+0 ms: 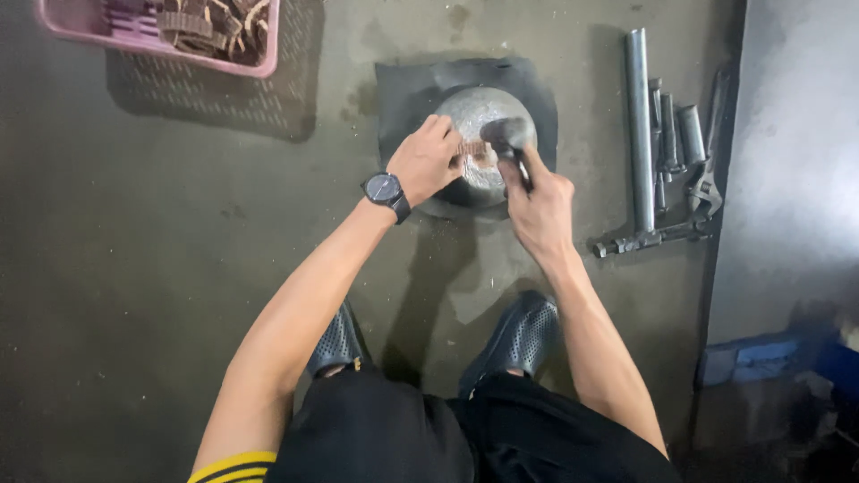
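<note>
Dark, stained concrete floor [134,268], seen from above; person crouches, both black perforated shoes planted. Right hand [540,207] is closed round the handle of a hammer [508,136], whose dark head is blurred and sits over the top of a rounded, pitted metal block [479,125]. Left hand [426,159], black wristwatch [386,190] on its wrist, pinches a small ribbed brownish piece [472,152] flat on the block's crown, fingertips right beside the hammer head. The block rests on a dark mat [537,85] on the floor. Risks, as judged: the pinching fingers lie so near the strike point that a slightly off blow would catch them; the crown is domed, so the piece could skid or fly off under a glancing hit; the head blur suggests a fast swing, which leaves little margin. To the right, well apart, steel pipes and a wrench [667,152] lie along the wall edge. Top left, a pink crate [72,22] holds more brownish pieces.
</note>
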